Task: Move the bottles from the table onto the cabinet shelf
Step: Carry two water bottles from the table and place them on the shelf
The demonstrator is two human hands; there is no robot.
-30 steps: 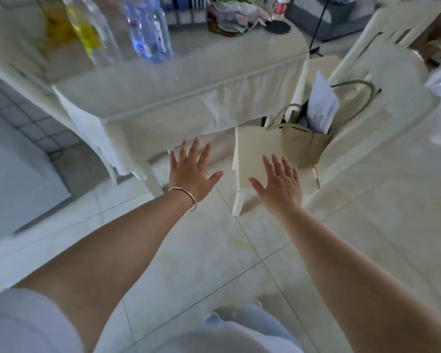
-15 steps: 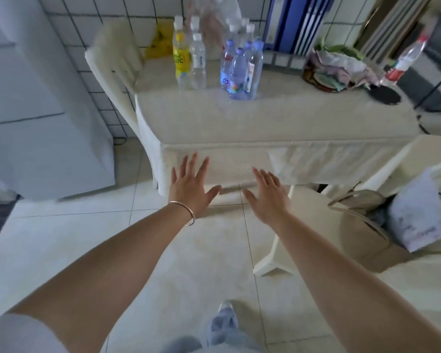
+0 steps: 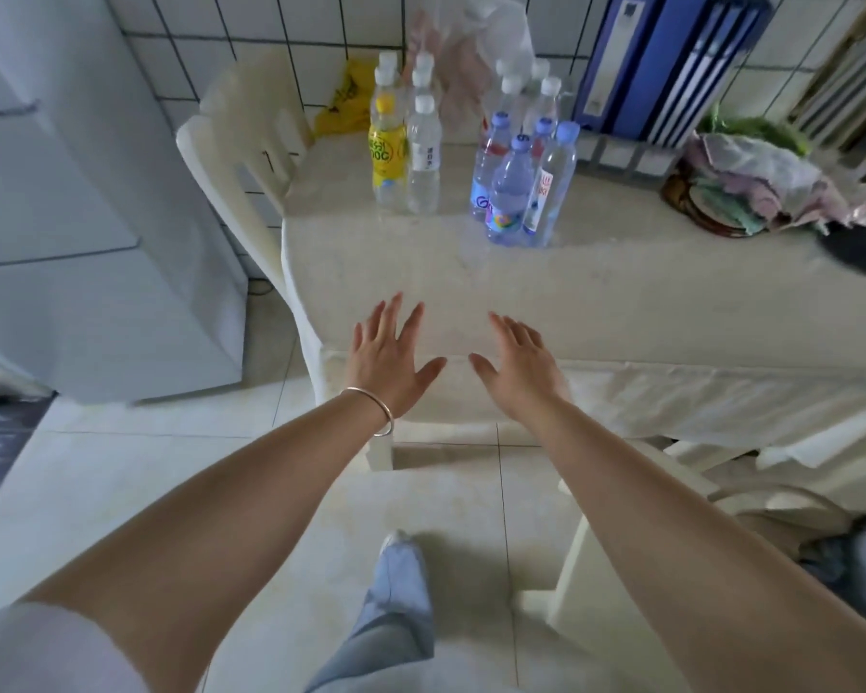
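Nothing moved yet: left hand [image 3: 388,360] and right hand [image 3: 518,365] both spread flat and empty over the table [image 3: 621,292] near edge, about ten bottles [image 3: 508,202] clustered far side, cabinet shelf apparently out of view.

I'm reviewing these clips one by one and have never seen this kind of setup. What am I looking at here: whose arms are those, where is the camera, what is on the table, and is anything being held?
There is no machine here. A person wears one wide-angle camera on the head, looking forward and down, so the arms reaching in from the bottom are their own. The left hand, with a bangle on its wrist, and the right hand are both spread open above the near edge of the table and hold nothing. Further back stand two clusters of bottles: a yellow bottle with clear ones beside it, and a group of blue-capped bottles with white-capped ones behind. To the right lie a bundle of cloths and a black disc. None of the bottles has been picked up yet.
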